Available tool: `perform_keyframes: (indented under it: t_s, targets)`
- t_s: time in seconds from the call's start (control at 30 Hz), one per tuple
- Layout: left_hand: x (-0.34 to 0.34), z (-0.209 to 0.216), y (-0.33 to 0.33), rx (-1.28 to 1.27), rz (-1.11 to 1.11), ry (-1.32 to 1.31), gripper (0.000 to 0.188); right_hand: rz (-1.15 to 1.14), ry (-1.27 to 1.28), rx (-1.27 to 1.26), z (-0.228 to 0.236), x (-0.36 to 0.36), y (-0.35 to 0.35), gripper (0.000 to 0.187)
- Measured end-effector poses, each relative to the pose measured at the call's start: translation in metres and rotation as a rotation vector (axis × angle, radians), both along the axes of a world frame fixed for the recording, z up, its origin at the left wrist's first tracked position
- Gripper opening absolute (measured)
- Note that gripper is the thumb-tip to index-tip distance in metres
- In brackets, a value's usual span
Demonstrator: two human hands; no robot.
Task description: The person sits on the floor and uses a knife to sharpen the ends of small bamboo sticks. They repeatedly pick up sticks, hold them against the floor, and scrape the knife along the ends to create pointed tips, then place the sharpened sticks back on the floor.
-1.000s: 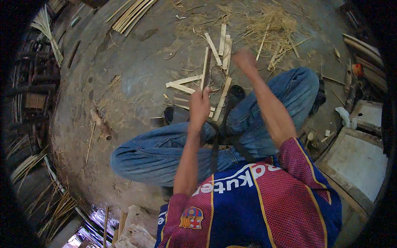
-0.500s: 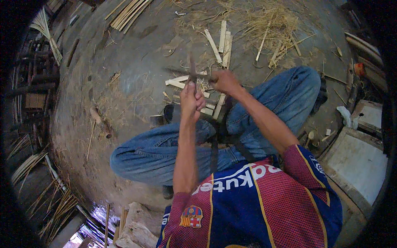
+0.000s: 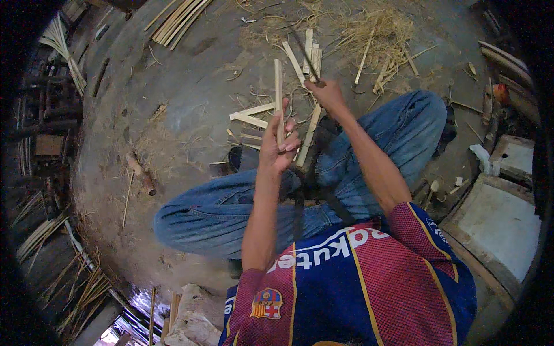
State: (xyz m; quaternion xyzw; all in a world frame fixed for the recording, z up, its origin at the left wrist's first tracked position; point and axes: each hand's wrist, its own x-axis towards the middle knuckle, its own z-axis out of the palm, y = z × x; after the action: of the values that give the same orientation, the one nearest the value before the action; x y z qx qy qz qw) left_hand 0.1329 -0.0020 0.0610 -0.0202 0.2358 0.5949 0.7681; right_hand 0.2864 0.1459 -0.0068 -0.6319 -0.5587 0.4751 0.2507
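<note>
Upright in my left hand (image 3: 277, 144) is a pale bamboo strip (image 3: 279, 86), with the fingers wrapped round its lower part. My right hand (image 3: 324, 95), a little farther away and to the right, grips a knife (image 3: 304, 51) by its handle. The dark, narrow blade slants away and to the left, apart from the strip. Between and below the hands, cut bamboo pieces (image 3: 257, 108) lie on the ground near my feet. A longer bamboo strip (image 3: 311, 130) lies just below my right hand, running toward my crossed legs.
Beyond my right hand is a heap of bamboo shavings (image 3: 384, 34). A bundle of long bamboo strips (image 3: 180, 22) rests at the far left. On the left ground lies a short bamboo tube (image 3: 141, 174). A white-topped board (image 3: 493, 216) stands at the right.
The knife has swung from crosswise over my left hand to pointing away, and my right hand has moved right and farther out. The strip in my left hand now shows its full pale length.
</note>
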Motion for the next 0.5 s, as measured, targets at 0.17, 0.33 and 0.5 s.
perform_keyframes:
  t_s: [0.17, 0.33, 0.5]
  targets:
    - [0.004, -0.002, 0.000, -0.093, 0.000, 0.326, 0.040, 0.190, -0.212, 0.087, 0.004, -0.006, -0.003, 0.037]
    - [-0.014, -0.008, 0.005, -0.109, -0.027, 0.482, 0.035, 0.443, -0.349, 0.260, 0.011, -0.003, -0.016, 0.029]
    - [-0.011, -0.022, 0.001, -0.193, -0.067, 0.931, 0.022, 0.692, -0.422, 0.357, 0.036, -0.022, -0.048, 0.025]
